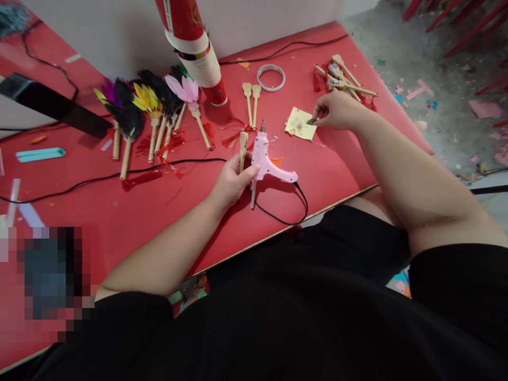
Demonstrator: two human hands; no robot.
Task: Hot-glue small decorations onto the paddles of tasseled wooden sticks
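Plainly, left hand point(232, 179) clasps stick point(243, 145) (open room toward table edge point(246, 247)); right hand point(337, 110) grip: can't tell.

Left hand point(230, 182) gripping, thumb point(250, 173) extended, right arm point(405, 161) stretched farther forward, right hand point(337, 110) pinching with bent fingers point(320, 107)

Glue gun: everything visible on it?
The pink, plastic-looking glue gun has an orange trigger, a forward-pointing metal tip, a thin wire bracket, and a translucent stick protruding from its rear. Its handle extends rightward, trailing a black cord. The left hand holds its body; whether it rests on the red table is unclear.
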